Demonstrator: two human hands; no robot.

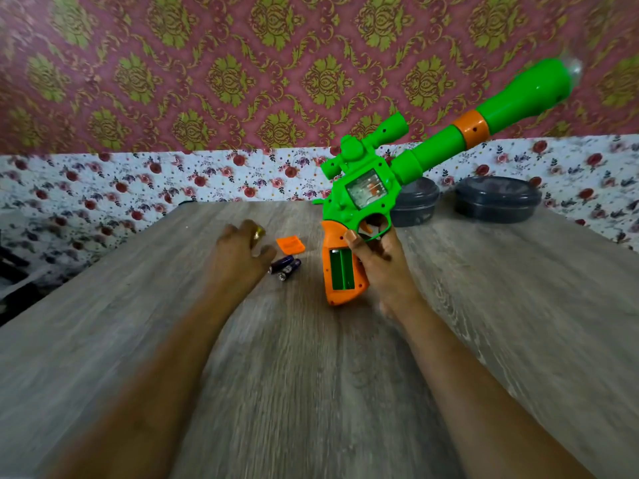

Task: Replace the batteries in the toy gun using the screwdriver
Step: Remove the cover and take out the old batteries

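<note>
Worktop [311, 392]: right hand [375, 252] wrapped round the toy gun [359, 188] at its orange grip, barrel tilted up, battery bay open. Left of the gun: two batteries [285, 266], orange cover [290, 244], and left hand [242, 248], which is blurred, grasp unclear.

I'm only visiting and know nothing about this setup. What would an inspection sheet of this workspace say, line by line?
Surface: grey wood-grain table.
Job's things: green and orange plastic toy gun, barrel slanting up to the right; battery compartment in its grip is open and looks empty; small orange plastic cover lies on the table; two dark cylindrical batteries lie side by side near it; screwdriver not seen.
Clutter: two dark round lidded containers at the far edge.
Hands: right hand grips the gun's handle; left hand is beside the batteries, blurred, grip unclear.
Cables: nothing seen.
Surroundings: pink and gold patterned wallpaper above floral cloth.
</note>
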